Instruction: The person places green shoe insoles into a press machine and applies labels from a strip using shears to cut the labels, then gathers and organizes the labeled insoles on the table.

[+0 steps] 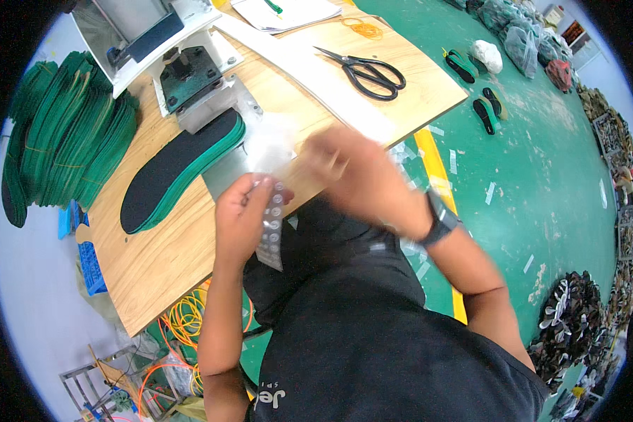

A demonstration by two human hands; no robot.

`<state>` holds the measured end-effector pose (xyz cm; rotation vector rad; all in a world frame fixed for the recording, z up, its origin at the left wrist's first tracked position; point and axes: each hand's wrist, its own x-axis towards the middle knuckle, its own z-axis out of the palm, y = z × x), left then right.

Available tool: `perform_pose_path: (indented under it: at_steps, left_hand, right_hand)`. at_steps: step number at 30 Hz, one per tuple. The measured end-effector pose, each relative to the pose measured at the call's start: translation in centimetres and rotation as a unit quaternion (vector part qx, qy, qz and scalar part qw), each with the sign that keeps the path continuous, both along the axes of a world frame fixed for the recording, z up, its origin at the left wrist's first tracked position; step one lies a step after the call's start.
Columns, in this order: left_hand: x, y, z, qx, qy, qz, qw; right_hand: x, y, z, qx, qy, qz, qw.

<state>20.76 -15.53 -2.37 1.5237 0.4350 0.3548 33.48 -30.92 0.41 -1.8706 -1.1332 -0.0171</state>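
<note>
My left hand is closed on a clear plastic strip with rows of round marks, its lower end hanging past the table's front edge. To the right of it my right hand is smeared by motion, so its fingers and anything in them cannot be made out. A few insoles, black on top with green edges, lie stacked on the table, their far ends close to the metal base of a white machine. A whitish, overexposed patch beyond my hands hides detail there.
Black-handled scissors lie on the wooden table, near a white strip and orange rubber bands. Bundled green insoles are piled at the left. Several loose insoles and tape scraps lie on the green floor.
</note>
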Motion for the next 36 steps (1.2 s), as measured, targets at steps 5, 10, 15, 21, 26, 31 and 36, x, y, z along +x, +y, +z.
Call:
perform_pose_path:
  at_steps: [5,10,15,21,26,31,36]
  left_hand:
    - [0.1,0.4,0.7,-0.087,0.023,-0.007,0.996]
    - [-0.8,1.1,0.5,-0.102,0.009,-0.03,0.994]
    - [-0.5,0.6,0.1,-0.117,-0.002,-0.008,0.993]
    - [-1.8,1.2,0.2,-0.147,-0.035,0.01,0.988]
    - [-1.6,1.0,0.2,-0.156,-0.051,0.072,0.984]
    - [-2.2,0.7,0.2,-0.126,-0.048,0.111,0.985]
    - [-2.2,0.2,1.3,-0.088,-0.091,0.102,0.987]
  right_hand:
    - [18.2,-1.2,-2.4,-0.114,-0.226,-0.137,0.958]
    - [21.3,0.7,-2.6,-0.232,-0.233,-0.097,0.94]
    - [18.9,-3.0,-1.4,0.029,0.087,-0.06,0.994]
    - [2.5,-6.1,0.7,0.187,0.437,0.179,0.862]
    - [-2.9,-7.1,-1.5,0.109,0.657,0.283,0.69]
    - [-2.6,-7.9,-3.8,-0.054,0.558,0.249,0.79]
    - [-2.1,-7.3,-4.7,-0.051,0.537,0.289,0.791]
